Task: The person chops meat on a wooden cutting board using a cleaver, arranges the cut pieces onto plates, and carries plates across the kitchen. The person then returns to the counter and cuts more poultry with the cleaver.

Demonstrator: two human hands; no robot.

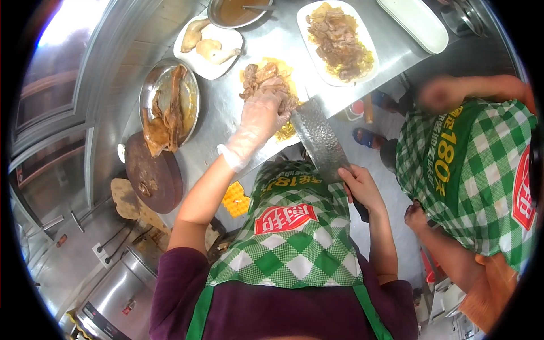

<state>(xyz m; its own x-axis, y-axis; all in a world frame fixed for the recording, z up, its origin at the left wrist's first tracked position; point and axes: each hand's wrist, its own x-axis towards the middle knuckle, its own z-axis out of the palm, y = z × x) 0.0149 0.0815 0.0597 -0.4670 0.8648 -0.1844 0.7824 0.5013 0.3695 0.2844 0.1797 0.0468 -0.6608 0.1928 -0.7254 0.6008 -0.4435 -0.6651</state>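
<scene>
The right hand [358, 184] grips a cleaver [320, 139], its long axis running from handle at 5 o'clock to blade end at 11. The gloved left hand [262, 116] covers sliced meat [268, 76] at 12 o'clock; whether it grips, I cannot tell.

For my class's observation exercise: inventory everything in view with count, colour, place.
Counter: 1, silver, centre
Sliced meat: 2 portions, brown, centre, top
Poultry pieces: 2, pale, upper left
Plates: at least 2, white, top
Trays: count unclear, white, top right
Dish: 1, silver, left
Cooked meat: count unclear, brown, in dish
Bowl: 1, silver, top
Chopping block: 1, brown, left
Cleaver: 1, dark grey, centre
Aprons: 2, green-white, centre, right
Second person: 1, in green, right
Left hand: 1, clear-gloved, on sliced meat
Right hand: 1, bare, on cleaver
</scene>
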